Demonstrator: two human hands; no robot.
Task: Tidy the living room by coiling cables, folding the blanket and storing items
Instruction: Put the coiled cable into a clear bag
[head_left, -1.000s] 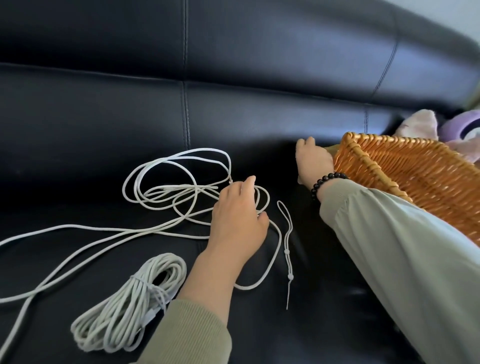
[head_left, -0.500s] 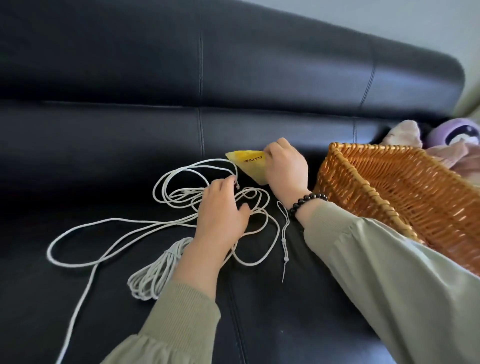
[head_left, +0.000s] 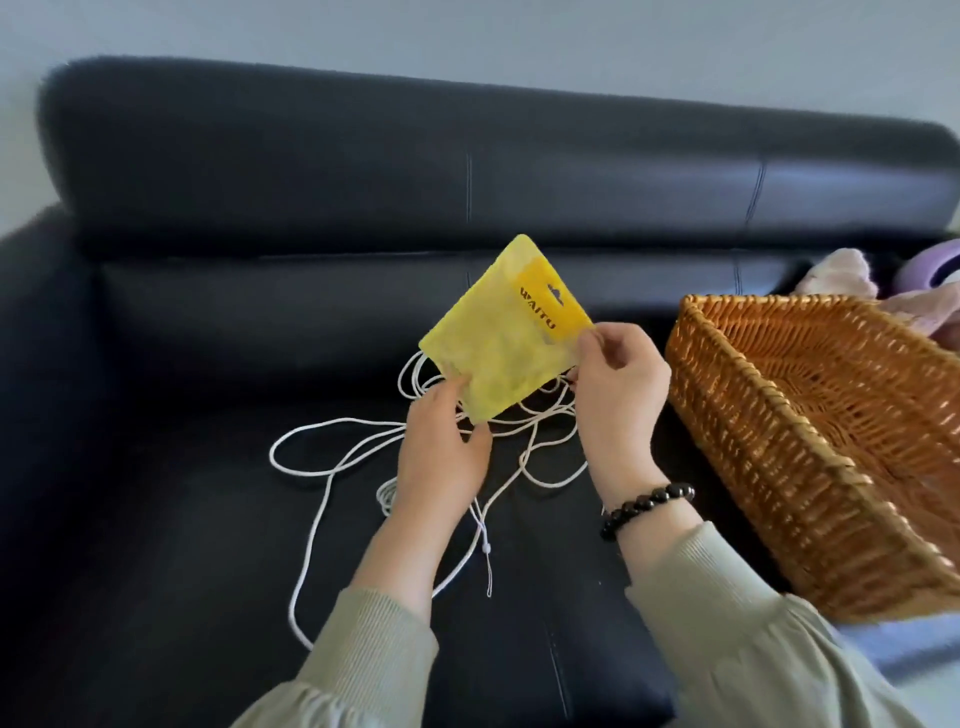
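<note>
Pinching yellow pouch (head_left: 498, 332) by opposite edges: left hand (head_left: 441, 447), right hand (head_left: 618, 395) | white cable (head_left: 332, 431) beneath | basket (head_left: 753, 452) near

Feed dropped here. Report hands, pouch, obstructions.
Left hand and right hand both pinch yellow pouch, held above sofa. White cable loose underneath, uncoiled. Wicker basket at right, opening unobstructed.

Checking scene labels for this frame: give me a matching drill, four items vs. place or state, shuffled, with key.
Things:
1 white cable
2 bead bracelet
3 yellow pouch
4 wicker basket

Places or states:
A pinched between left hand and right hand
B standing to the right of both hands
C lying loose on the sofa seat
D worn on the right wrist

Pairs: 1-C, 2-D, 3-A, 4-B
</note>
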